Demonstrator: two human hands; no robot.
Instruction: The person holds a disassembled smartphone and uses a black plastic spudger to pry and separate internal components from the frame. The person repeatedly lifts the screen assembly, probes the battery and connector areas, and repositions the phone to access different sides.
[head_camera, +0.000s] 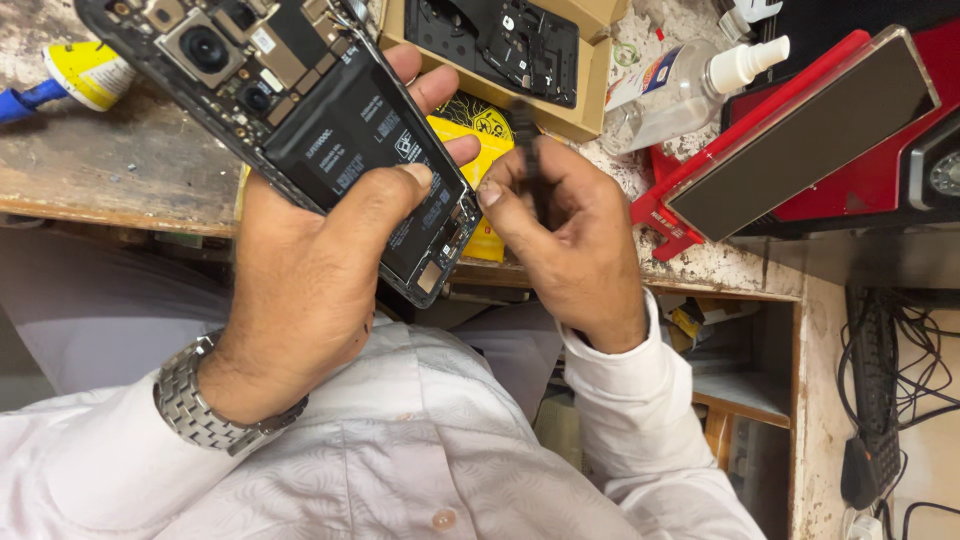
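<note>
My left hand (310, 270) grips an opened black smartphone (300, 110) with its back cover off, so the battery, camera modules and circuit boards show. The thumb lies across the battery. My right hand (570, 235) is closed around a thin dark tool (528, 150) that looks like a small screwdriver, its shaft pointing up and blurred. The right fingertips sit next to the phone's lower end. A metal wristwatch (195, 400) is on my left wrist. Both arms wear white sleeves.
A cardboard box (590, 90) holding a black phone back frame (500, 45) lies on the worn wooden bench. A clear spray bottle (690, 85) and a red device (820, 130) are at right. A yellow packet (480, 125) lies under the hands. Cables (900, 380) hang at right.
</note>
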